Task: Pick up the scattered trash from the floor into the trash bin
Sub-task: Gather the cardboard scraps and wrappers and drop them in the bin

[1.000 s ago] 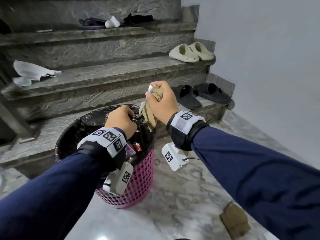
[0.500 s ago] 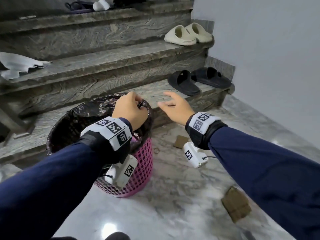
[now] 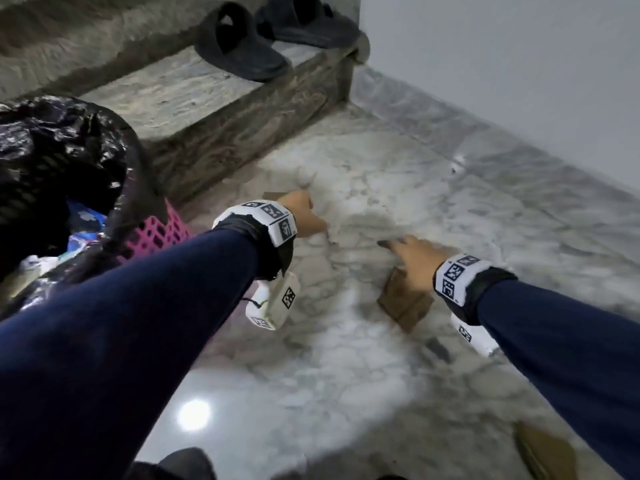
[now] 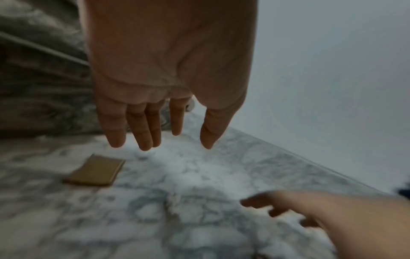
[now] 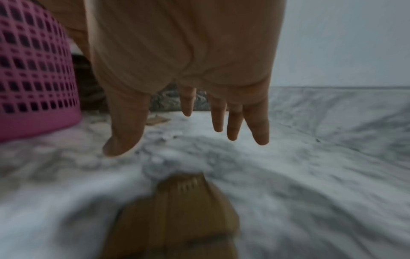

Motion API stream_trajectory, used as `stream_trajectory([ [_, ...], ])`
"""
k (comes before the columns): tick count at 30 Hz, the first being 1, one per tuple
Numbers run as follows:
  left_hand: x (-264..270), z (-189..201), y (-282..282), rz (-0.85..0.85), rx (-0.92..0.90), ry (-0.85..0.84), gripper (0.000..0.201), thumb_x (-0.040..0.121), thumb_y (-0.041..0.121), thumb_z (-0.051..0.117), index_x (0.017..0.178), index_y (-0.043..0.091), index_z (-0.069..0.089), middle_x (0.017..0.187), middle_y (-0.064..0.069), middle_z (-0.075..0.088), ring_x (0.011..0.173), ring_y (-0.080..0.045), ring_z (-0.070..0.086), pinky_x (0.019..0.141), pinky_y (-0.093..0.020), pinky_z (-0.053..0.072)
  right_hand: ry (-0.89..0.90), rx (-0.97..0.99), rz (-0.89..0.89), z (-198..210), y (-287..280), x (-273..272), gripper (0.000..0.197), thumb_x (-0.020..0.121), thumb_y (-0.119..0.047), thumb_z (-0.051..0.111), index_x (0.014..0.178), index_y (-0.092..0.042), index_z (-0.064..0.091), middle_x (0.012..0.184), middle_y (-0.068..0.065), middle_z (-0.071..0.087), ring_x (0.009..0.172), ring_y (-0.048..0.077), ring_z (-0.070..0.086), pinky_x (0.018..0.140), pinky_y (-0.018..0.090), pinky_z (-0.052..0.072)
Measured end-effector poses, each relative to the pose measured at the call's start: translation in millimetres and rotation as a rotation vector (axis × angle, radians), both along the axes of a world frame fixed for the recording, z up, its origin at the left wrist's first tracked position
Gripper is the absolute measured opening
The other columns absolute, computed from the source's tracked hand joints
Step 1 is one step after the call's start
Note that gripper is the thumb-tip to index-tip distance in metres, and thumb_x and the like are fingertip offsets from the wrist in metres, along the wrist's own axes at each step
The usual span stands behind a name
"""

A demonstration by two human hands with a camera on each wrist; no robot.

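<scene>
A pink mesh trash bin (image 3: 157,233) lined with a black bag (image 3: 52,150) stands at the left, with trash inside. Both hands hang low over the marble floor, empty, fingers straight. My left hand (image 3: 304,213) hovers above a small brown cardboard piece (image 4: 95,170) that lies near the step. My right hand (image 3: 412,254) is just above a larger brown cardboard piece (image 3: 403,301), which fills the bottom of the right wrist view (image 5: 175,219). Another cardboard scrap (image 3: 543,452) lies at the lower right of the head view.
A dark marble step (image 3: 221,109) rises behind the bin, with a pair of black slippers (image 3: 273,32) on it. A pale wall (image 3: 519,71) runs along the right side. The marble floor (image 3: 363,375) spreads in front of me.
The right hand let go of its cardboard over the bin. Both hands then left the bin and dropped right and down toward the floor. The view tilted downward.
</scene>
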State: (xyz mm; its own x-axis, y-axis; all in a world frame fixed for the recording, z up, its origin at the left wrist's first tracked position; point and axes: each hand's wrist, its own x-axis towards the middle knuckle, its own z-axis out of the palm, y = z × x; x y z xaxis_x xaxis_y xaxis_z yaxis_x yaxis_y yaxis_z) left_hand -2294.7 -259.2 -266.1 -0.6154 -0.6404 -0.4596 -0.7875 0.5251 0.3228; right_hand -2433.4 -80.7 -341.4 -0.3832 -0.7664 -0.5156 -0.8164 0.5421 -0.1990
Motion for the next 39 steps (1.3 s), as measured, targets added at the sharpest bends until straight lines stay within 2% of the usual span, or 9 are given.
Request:
stream_trajectory([
  [3, -9.7, -35.3, -11.4, 0.108, 0.045, 0.019, 0.05, 0.087, 0.028, 0.062, 0.128, 0.005, 0.046, 0.105, -0.008, 0.054, 0.111, -0.026, 0.051, 0.081, -0.028, 0.038, 0.051, 0.177, 0.073, -40.6, 16.6, -1.1, 0.121, 0.063, -0.018, 0.081, 0.142, -0.053, -0.004, 0.158, 0.004, -0.007, 0.145, 0.039, 0.007, 0.104, 0.052, 0.04],
  [5, -13.0, -58.1, -20.0, 0.16, 0.012, 0.013, 0.06, 0.085, 0.034, 0.064, 0.134, 0.009, 0.039, 0.12, -0.01, 0.051, 0.121, -0.028, 0.045, 0.094, -0.03, 0.037, 0.061, 0.218, 0.126, -56.7, 19.5, -1.5, 0.136, 0.051, -0.025, 0.088, 0.136, -0.06, -0.012, 0.155, -0.002, -0.022, 0.146, 0.038, -0.001, 0.105, 0.056, 0.038],
  [8, -11.2, -91.4, -46.1, 0.311, -0.138, -0.012, 0.091, 0.07, 0.056, 0.07, 0.141, 0.019, 0.027, 0.15, -0.016, 0.017, 0.135, -0.04, 0.026, 0.111, -0.046, 0.027, 0.074, 0.228, 0.182, -60.2, 16.2, -3.4, 0.138, 0.051, -0.023, 0.09, 0.134, -0.063, -0.013, 0.155, -0.002, -0.025, 0.145, 0.035, -0.006, 0.108, 0.06, 0.028],
  [12, -8.2, -122.0, -84.1, 0.498, -0.205, -0.016, 0.103, 0.064, 0.07, 0.065, 0.146, 0.038, 0.011, 0.157, -0.017, -0.009, 0.142, -0.046, 0.004, 0.113, -0.055, 0.016, 0.095, 0.238, 0.217, -52.3, 5.5, -4.8, 0.132, 0.053, -0.033, 0.089, 0.136, -0.061, -0.01, 0.155, 0.005, -0.023, 0.144, 0.037, -0.005, 0.109, 0.065, 0.015],
  [16, -4.0, -147.2, -96.4, 0.59, -0.17, -0.034, 0.09, 0.066, 0.071, 0.06, 0.141, 0.032, 0.028, 0.148, -0.024, 0.016, 0.134, -0.046, 0.024, 0.11, -0.051, 0.024, 0.122, 0.256, 0.244, -52.1, 0.8, -6.0, 0.127, 0.052, -0.031, 0.089, 0.137, -0.056, -0.001, 0.154, 0.007, -0.015, 0.141, 0.04, 0.001, 0.103, 0.062, 0.031],
  [20, -13.7, -157.6, -91.1, 0.644, -0.189, 0.188, 0.063, 0.072, 0.037, 0.07, 0.122, 0.01, 0.041, 0.127, -0.02, 0.047, 0.118, -0.041, 0.045, 0.094, -0.045, 0.04, 0.128, 0.151, 0.222, -60.3, -3.6, -6.2, 0.085, 0.055, -0.022, 0.081, 0.12, -0.041, 0.03, 0.136, 0.007, 0.019, 0.127, 0.034, 0.021, 0.076, 0.043, 0.057],
  [25, -20.8, -156.8, -82.4, 0.538, -0.094, 0.332, 0.042, 0.082, 0.005, 0.057, 0.117, 0.002, 0.035, 0.109, -0.021, 0.06, 0.099, -0.04, 0.059, 0.071, -0.034, 0.04, 0.105, 0.146, 0.162, -61.1, -8.5, -4.7, 0.065, 0.058, -0.012, 0.074, 0.107, -0.031, 0.035, 0.116, 0.003, 0.024, 0.109, 0.028, 0.033, 0.068, 0.04, 0.057],
  [32, -7.5, -128.5, -68.1, 0.387, -0.049, 0.241, 0.043, 0.082, 0.01, 0.06, 0.119, 0.002, 0.04, 0.11, -0.023, 0.06, 0.102, -0.04, 0.058, 0.071, -0.032, 0.037, 0.019, 0.107, 0.059, -49.3, -0.3, 8.1, 0.065, 0.057, -0.007, 0.075, 0.101, -0.028, 0.032, 0.112, 0.003, 0.033, 0.064, 0.025, 0.052, 0.049, 0.029, 0.039],
  [39, -5.4, -39.4, -49.2, 0.334, -0.042, 0.361, 0.046, 0.077, 0.022, 0.06, 0.117, 0.006, 0.045, 0.116, -0.017, 0.058, 0.111, -0.035, 0.057, 0.079, -0.033, 0.045, -0.04, -0.146, -0.15, -2.5, -1.3, 20.7, 0.053, 0.071, 0.0, 0.067, 0.109, -0.024, 0.04, 0.113, 0.004, 0.041, 0.078, 0.025, 0.056, 0.057, 0.028, 0.046],
])
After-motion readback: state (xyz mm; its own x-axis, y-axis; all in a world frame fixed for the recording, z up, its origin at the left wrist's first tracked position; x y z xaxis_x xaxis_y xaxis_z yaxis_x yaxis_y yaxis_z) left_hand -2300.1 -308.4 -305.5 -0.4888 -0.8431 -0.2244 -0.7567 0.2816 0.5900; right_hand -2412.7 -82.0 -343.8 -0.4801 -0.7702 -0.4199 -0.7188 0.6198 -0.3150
